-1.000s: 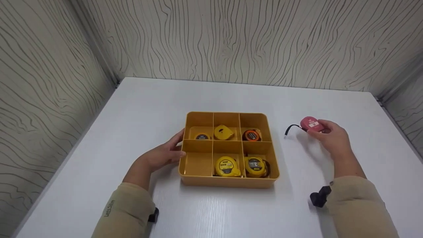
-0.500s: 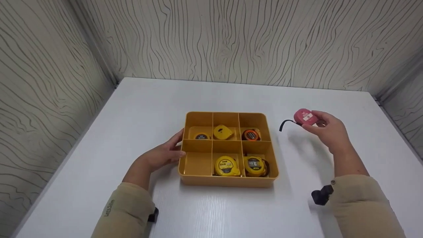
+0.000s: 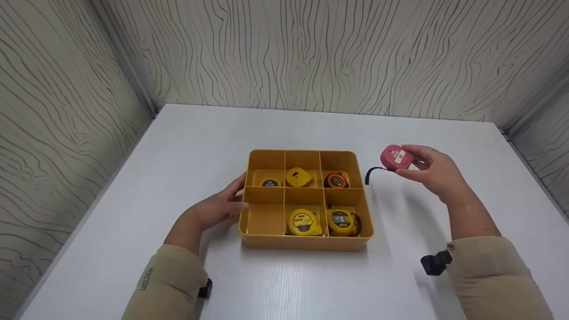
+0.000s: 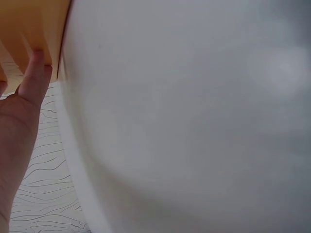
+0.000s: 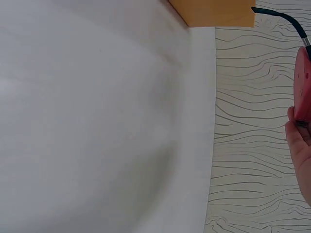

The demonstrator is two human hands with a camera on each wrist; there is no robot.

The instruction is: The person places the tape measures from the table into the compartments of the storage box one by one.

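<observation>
Pinched between the thumb and fingers of my right hand is a pink tape measure with a white label. Its black wrist strap dangles toward the box; the right wrist view shows the red-pink case raised above the table. A yellow-orange six-compartment box lies to the left. My left hand rests with straight fingers against its left outer wall, thumb at the rim. Inside, a yellow tape measure and another marked 3 fill the front middle and front right compartments.
The box's back row holds a partly hidden yellow tape measure, a yellow rounded case and an orange-black tape measure. The front left compartment is bare. Wood-grain panels enclose the white table.
My right hand has lifted the pink tape measure and carried it left, closer to the box, its strap swinging along. The left hand has stayed at the box wall.
</observation>
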